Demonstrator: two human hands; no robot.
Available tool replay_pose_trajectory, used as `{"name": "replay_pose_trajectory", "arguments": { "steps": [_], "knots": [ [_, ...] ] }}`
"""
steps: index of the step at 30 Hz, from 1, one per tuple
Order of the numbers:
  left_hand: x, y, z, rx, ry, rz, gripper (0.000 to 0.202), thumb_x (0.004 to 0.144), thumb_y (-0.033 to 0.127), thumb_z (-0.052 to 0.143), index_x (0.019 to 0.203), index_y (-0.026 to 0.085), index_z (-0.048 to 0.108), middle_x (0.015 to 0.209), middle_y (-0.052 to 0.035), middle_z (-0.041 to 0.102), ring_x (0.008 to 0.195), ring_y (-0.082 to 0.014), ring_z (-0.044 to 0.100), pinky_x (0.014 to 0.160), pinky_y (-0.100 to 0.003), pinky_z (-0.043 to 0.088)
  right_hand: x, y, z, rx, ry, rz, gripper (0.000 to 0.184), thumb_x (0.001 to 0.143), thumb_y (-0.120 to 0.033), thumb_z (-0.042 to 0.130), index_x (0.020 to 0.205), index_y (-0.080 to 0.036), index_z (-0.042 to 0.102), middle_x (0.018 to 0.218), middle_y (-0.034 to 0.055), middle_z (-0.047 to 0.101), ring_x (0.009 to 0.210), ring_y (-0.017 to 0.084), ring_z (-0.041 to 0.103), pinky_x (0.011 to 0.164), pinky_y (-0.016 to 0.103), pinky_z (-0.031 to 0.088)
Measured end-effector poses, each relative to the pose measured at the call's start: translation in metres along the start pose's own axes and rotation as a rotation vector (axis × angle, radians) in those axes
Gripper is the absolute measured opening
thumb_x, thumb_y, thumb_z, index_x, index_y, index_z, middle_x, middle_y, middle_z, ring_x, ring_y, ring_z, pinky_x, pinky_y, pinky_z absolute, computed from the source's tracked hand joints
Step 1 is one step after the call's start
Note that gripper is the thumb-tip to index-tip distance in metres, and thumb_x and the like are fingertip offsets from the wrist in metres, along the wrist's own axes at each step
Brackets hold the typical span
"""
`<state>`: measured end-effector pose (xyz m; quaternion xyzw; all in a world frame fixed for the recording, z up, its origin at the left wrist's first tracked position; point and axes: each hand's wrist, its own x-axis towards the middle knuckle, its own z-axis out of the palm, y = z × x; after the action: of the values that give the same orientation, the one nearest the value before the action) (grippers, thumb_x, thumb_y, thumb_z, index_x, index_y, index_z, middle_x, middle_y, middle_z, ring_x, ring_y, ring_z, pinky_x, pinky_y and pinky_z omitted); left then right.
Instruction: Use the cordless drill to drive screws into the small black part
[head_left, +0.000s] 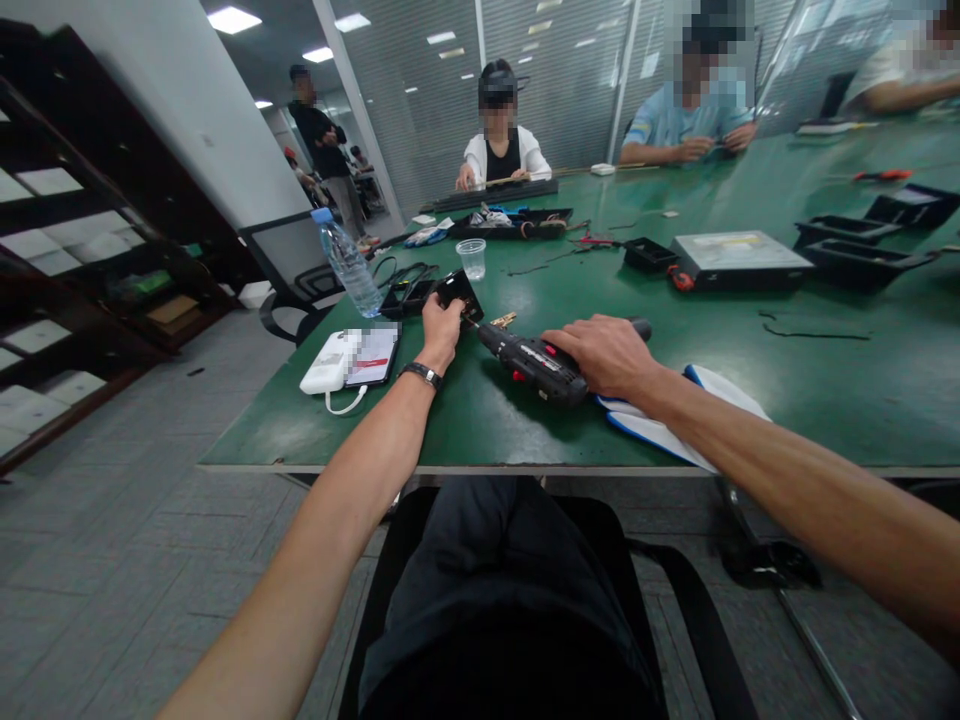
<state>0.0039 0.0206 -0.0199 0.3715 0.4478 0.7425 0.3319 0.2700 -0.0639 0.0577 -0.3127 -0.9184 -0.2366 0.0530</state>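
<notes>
My left hand (pixel 444 328) is closed on a small black box-like part (pixel 463 293), held tilted above the table. My right hand (pixel 606 352) grips a black cordless screwdriver (pixel 534 362) with red buttons, lying sideways. Its bit points left at the black part, close to my left fingers; I cannot tell whether the tip touches. Just behind the tool's nose lie small brass-coloured pieces (pixel 505 321) on the green table (pixel 450 420). Under my right forearm rests a white glove with blue edging (pixel 660 430).
A water bottle (pixel 346 262), a clear cup (pixel 471 260), and a phone (pixel 373 355) beside a white power bank (pixel 328 363) stand left. A metal-cased unit (pixel 739 262) and black trays (pixel 862 262) are at right. Several people sit or stand beyond.
</notes>
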Motion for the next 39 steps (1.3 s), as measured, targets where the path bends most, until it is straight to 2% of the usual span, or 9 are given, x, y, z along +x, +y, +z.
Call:
{"name": "replay_pose_trajectory", "arguments": {
  "steps": [6,11,14,19,23,30,35,37,39],
  "knots": [
    [-0.004,0.007,0.000,-0.024,-0.031,-0.034,0.025,0.076,0.030,0.065,0.097,0.017,0.060,0.085,-0.0037,0.066,0.074,-0.0157,0.065,0.064,-0.027,0.055,0.000,0.000,-0.001,0.013,-0.017,0.001,0.035,0.086,-0.024,0.055,0.121,-0.022,0.059,0.096,0.0070,0.072,0.085,0.022,0.061,0.070,0.033,0.030],
    [-0.004,0.004,0.000,0.044,-0.046,0.022,0.025,0.074,0.022,0.063,0.098,0.017,0.058,0.086,-0.0041,0.065,0.072,-0.0171,0.063,0.063,-0.029,0.054,0.000,0.000,0.000,0.010,-0.023,0.007,0.037,0.085,-0.024,0.055,0.122,-0.022,0.059,0.095,0.0068,0.072,0.085,0.022,0.061,0.070,0.033,0.031],
    [0.001,-0.003,-0.001,0.103,-0.038,0.053,0.024,0.072,0.016,0.059,0.096,0.018,0.058,0.086,-0.0039,0.065,0.076,-0.0176,0.063,0.070,-0.031,0.055,0.000,0.000,0.000,0.006,-0.024,0.006,0.038,0.084,-0.024,0.055,0.122,-0.022,0.059,0.095,0.0069,0.072,0.085,0.022,0.061,0.071,0.033,0.031],
    [0.008,-0.011,-0.002,0.142,-0.053,0.163,0.029,0.070,0.014,0.059,0.098,0.017,0.061,0.102,-0.0055,0.067,0.095,-0.0188,0.062,0.091,-0.033,0.050,0.000,0.000,0.001,-0.001,-0.012,0.008,0.038,0.084,-0.027,0.055,0.122,-0.022,0.058,0.098,0.0069,0.072,0.085,0.022,0.061,0.071,0.033,0.031],
    [0.008,-0.011,-0.003,0.184,-0.060,0.180,0.027,0.071,0.014,0.059,0.098,0.017,0.060,0.102,-0.0064,0.067,0.097,-0.0200,0.062,0.093,-0.035,0.049,0.000,0.001,0.002,0.017,-0.030,0.018,0.041,0.082,-0.027,0.057,0.123,-0.023,0.058,0.098,0.0071,0.072,0.085,0.022,0.061,0.071,0.033,0.031],
    [0.004,-0.002,-0.002,0.324,-0.070,0.101,0.030,0.069,0.015,0.063,0.098,0.017,0.056,0.100,-0.0074,0.066,0.093,-0.0210,0.062,0.088,-0.034,0.050,0.001,0.001,0.001,0.048,-0.058,0.053,0.043,0.079,-0.028,0.059,0.122,-0.025,0.059,0.098,0.0065,0.072,0.085,0.023,0.061,0.071,0.033,0.031],
    [-0.002,0.005,0.001,0.288,-0.068,0.074,0.029,0.069,0.017,0.064,0.097,0.019,0.056,0.098,-0.0052,0.065,0.092,-0.0198,0.061,0.085,-0.032,0.049,0.000,0.000,-0.002,0.051,-0.066,0.050,0.043,0.078,-0.029,0.060,0.121,-0.025,0.061,0.098,0.0059,0.072,0.085,0.022,0.062,0.071,0.032,0.032],
    [-0.006,0.015,0.001,0.239,-0.038,0.065,0.028,0.072,0.018,0.063,0.098,0.020,0.055,0.097,-0.0043,0.064,0.093,-0.0185,0.060,0.085,-0.030,0.049,0.000,0.000,-0.003,0.047,-0.062,0.048,0.043,0.076,-0.029,0.061,0.119,-0.025,0.061,0.097,0.0053,0.072,0.084,0.022,0.062,0.070,0.032,0.032],
    [-0.011,0.033,-0.001,0.194,0.001,0.068,0.027,0.078,0.019,0.059,0.104,0.020,0.053,0.100,-0.0036,0.062,0.097,-0.0163,0.059,0.087,-0.027,0.048,0.001,0.001,-0.004,0.043,-0.058,0.050,0.041,0.077,-0.030,0.061,0.118,-0.026,0.062,0.095,0.0052,0.072,0.082,0.021,0.062,0.068,0.032,0.032]
  ]
}}
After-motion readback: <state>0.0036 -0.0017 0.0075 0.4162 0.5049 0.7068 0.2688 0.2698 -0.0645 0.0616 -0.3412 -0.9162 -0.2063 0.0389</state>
